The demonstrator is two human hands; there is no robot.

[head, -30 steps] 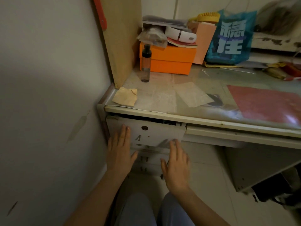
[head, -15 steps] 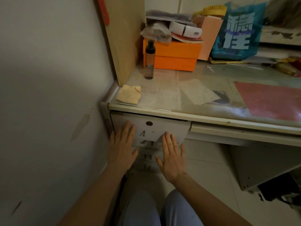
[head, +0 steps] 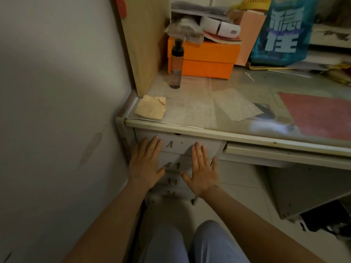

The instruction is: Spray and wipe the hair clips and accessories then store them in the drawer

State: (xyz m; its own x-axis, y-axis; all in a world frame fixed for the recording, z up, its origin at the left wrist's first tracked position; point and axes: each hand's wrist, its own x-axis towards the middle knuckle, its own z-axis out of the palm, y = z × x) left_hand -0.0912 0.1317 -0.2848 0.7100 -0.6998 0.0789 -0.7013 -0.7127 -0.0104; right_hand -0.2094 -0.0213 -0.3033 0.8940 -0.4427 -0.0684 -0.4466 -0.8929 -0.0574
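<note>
Knees in pale blue trousers (head: 191, 245) are showing at 6 o'clock. Your left hand (head: 144, 164) is pressing flat, fingers straight and gripping nothing, against the left side of the off-white metal top drawer front (head: 178, 146). Your right hand (head: 203, 170) is lying flat beside it at 3 o'clock, also holding nothing, fingertips on the same drawer front. The drawer is sitting flush under the cream desk edge (head: 247, 138). Hair clips are not showing anywhere. At 12 o'clock, a folded tan wiping cloth (head: 151, 108) is resting on the desk's front left corner. Beyond it, a clear spray bottle with black pump (head: 176, 65) is standing upright, just before an orange cardboard box (head: 205, 59). At 1 o'clock, a blue printed bag (head: 281, 33) is standing.
</note>
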